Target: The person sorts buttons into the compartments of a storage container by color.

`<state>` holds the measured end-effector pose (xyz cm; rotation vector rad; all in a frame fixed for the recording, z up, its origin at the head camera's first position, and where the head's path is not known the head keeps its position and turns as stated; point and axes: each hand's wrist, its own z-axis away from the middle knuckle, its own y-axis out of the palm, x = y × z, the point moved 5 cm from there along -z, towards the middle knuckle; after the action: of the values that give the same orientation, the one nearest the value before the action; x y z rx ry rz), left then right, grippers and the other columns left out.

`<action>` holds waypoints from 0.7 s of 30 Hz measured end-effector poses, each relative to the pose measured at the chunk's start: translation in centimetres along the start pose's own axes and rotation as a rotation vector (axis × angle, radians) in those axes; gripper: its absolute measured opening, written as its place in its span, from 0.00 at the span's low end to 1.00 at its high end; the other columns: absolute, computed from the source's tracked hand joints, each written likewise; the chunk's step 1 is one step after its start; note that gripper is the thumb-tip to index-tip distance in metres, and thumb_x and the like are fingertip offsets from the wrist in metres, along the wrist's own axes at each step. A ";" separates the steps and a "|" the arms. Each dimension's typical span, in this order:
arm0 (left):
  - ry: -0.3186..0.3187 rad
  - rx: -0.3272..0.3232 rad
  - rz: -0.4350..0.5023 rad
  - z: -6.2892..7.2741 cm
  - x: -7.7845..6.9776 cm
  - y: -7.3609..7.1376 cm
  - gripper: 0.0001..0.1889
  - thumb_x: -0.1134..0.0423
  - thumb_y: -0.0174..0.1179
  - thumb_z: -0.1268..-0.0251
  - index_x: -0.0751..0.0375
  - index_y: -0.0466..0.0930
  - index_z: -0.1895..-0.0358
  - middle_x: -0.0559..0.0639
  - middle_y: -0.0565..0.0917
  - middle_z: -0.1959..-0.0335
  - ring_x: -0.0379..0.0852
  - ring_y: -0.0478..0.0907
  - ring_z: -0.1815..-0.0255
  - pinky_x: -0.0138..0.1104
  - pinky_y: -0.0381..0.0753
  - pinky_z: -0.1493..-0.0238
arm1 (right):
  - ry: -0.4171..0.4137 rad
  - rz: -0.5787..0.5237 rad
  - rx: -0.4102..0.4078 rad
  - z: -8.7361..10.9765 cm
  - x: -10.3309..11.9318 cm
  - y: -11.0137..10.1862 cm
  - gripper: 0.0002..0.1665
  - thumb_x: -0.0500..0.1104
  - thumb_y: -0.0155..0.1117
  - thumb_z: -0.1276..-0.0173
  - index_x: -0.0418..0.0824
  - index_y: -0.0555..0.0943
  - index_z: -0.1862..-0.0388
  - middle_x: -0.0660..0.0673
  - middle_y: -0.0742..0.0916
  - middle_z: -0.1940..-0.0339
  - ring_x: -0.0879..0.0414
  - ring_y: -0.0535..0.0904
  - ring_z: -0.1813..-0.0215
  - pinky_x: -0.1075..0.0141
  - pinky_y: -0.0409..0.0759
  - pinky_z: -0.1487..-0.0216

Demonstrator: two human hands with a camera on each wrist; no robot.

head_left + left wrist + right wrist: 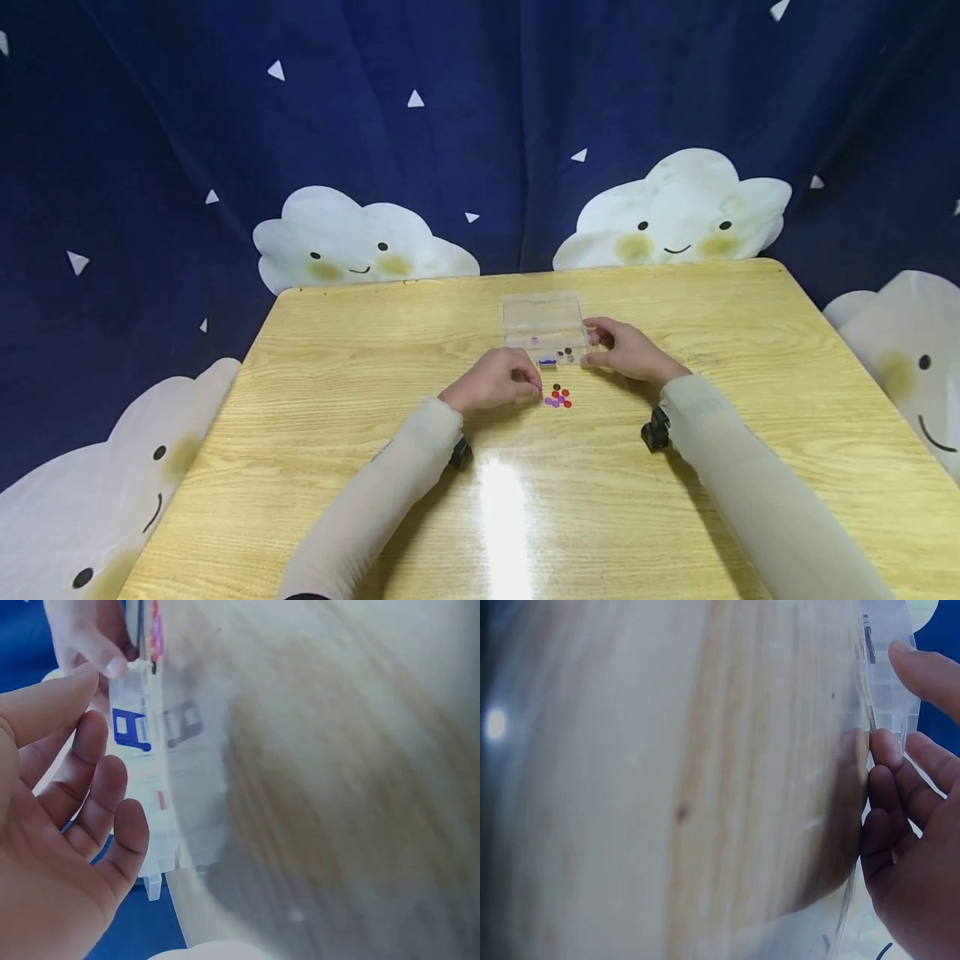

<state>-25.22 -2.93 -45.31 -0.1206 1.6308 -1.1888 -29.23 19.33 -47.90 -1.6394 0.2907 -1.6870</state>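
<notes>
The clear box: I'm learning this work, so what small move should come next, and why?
Probably carry the purple disc that the left hand seems to pinch to the clear box and lower it near the similar disc inside: the lid is open, and the right hand holds the box's right end.

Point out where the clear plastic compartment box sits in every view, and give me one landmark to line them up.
Head: the clear plastic compartment box lies just right of centre, slightly below mid-height.
Left wrist: left of centre, from the upper part to below mid-height, partly hidden by the left hand.
Right wrist: upper right, near the edge.
Shared landmark: the right hand, at the box in the head view, top left in left wrist, right edge in right wrist.
</notes>
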 end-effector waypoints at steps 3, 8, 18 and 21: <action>-0.006 -0.036 0.032 0.0 0.0 -0.4 0.03 0.60 0.68 0.37 0.54 0.89 0.66 0.43 0.83 0.66 0.37 0.76 0.62 0.28 0.77 0.57 | -0.001 0.008 0.001 0.0 0.1 0.1 0.45 0.44 0.71 0.36 0.35 0.62 0.25 0.41 0.78 0.51 0.50 0.70 0.51 0.59 0.69 0.47; -0.010 -0.095 0.077 0.0 -0.1 -1.3 0.03 0.61 0.67 0.36 0.55 0.89 0.65 0.43 0.84 0.63 0.38 0.78 0.60 0.30 0.79 0.57 | -0.004 0.018 -0.004 0.1 0.1 0.1 0.44 0.44 0.71 0.36 0.35 0.63 0.25 0.42 0.78 0.52 0.51 0.69 0.52 0.60 0.69 0.49; -0.011 -0.160 0.085 -0.1 0.3 -3.1 0.06 0.62 0.63 0.34 0.57 0.88 0.61 0.44 0.84 0.61 0.43 0.76 0.59 0.32 0.77 0.60 | -0.013 0.021 -0.009 -0.1 -0.3 0.1 0.44 0.45 0.71 0.37 0.35 0.63 0.26 0.42 0.78 0.52 0.51 0.70 0.52 0.60 0.70 0.47; -0.026 -0.185 0.079 -0.4 0.7 -3.6 0.05 0.62 0.64 0.34 0.56 0.88 0.62 0.44 0.84 0.61 0.42 0.75 0.59 0.32 0.76 0.60 | -0.012 0.014 -0.007 -0.1 -0.3 0.1 0.44 0.45 0.71 0.37 0.35 0.63 0.26 0.43 0.78 0.53 0.51 0.70 0.52 0.59 0.69 0.47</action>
<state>-27.50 -4.89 -43.15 -0.1863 1.7053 -0.9723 -29.36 19.45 -48.24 -1.6486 0.3018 -1.6672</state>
